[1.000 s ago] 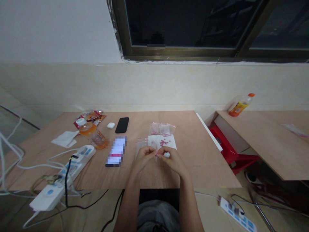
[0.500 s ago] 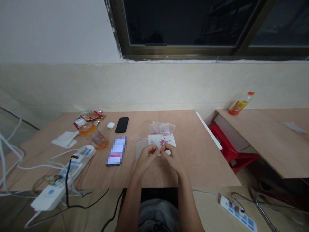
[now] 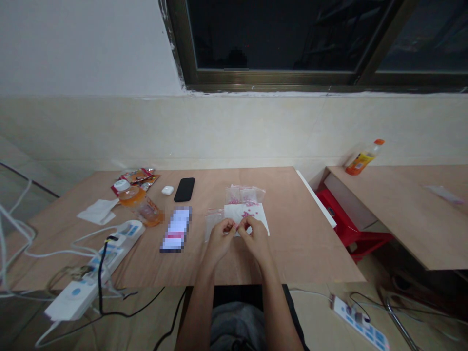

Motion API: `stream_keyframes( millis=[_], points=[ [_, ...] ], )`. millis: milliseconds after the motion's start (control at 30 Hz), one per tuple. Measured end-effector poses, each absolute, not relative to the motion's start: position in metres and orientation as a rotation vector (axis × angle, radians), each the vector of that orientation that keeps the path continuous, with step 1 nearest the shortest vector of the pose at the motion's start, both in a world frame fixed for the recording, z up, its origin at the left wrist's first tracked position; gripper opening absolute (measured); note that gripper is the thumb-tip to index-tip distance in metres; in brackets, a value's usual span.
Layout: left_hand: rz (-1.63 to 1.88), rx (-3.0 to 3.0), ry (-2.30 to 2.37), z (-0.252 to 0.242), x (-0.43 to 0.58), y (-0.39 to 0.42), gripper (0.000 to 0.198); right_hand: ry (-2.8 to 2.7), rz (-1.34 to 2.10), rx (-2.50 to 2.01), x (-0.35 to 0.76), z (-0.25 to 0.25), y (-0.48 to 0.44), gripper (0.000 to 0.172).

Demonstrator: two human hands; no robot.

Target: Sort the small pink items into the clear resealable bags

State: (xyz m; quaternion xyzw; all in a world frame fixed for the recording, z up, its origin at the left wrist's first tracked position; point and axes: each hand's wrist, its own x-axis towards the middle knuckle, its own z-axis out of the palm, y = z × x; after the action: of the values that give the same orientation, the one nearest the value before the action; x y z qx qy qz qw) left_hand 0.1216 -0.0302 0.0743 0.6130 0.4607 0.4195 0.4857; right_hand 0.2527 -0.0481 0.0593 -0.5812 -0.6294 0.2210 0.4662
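My left hand [image 3: 220,238] and my right hand [image 3: 255,236] meet with fingertips close together over the near edge of a white sheet of paper [image 3: 263,225]. Both are closed in a pinch. A hint of pink shows between the fingertips, too small to name. Small pink beads [image 3: 249,214] lie scattered on the paper, just beyond my fingers. Behind the paper are clear plastic bags [image 3: 253,196] with more pink pieces inside. Another clear bag [image 3: 212,220] lies flat by my left hand, partly under it.
Left on the wooden table [image 3: 307,243] are a lit phone [image 3: 176,229], a dark phone [image 3: 185,189], a white case [image 3: 167,190], an orange drink bottle [image 3: 141,202], snack wrappers [image 3: 141,175], tissue [image 3: 97,212] and a power strip [image 3: 98,268] with cables. A red stool [image 3: 343,224] stands right.
Both hands have shifted slightly left, the right one more, and remain pinched together. More of the paper's right side now shows.
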Motion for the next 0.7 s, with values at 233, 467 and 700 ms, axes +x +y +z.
stream_keyframes(
  millis=[233, 467, 700],
  points=[
    [1.051, 1.516, 1.177, 0.073, 0.117, -0.029, 0.026, -1.522, 0.541, -1.466, 0.242, 0.059, -0.047, 0.013],
    [1.08, 1.466, 1.128, 0.076, 0.113, -0.03, 0.029, -1.48, 0.764, -1.292, 0.247, 0.062, -0.047, 0.017],
    [1.039, 1.563, 1.141, 0.077, 0.113, -0.033, 0.025, -1.537, 0.996, -1.118, 0.263, 0.063, -0.05, 0.021]
  ],
)
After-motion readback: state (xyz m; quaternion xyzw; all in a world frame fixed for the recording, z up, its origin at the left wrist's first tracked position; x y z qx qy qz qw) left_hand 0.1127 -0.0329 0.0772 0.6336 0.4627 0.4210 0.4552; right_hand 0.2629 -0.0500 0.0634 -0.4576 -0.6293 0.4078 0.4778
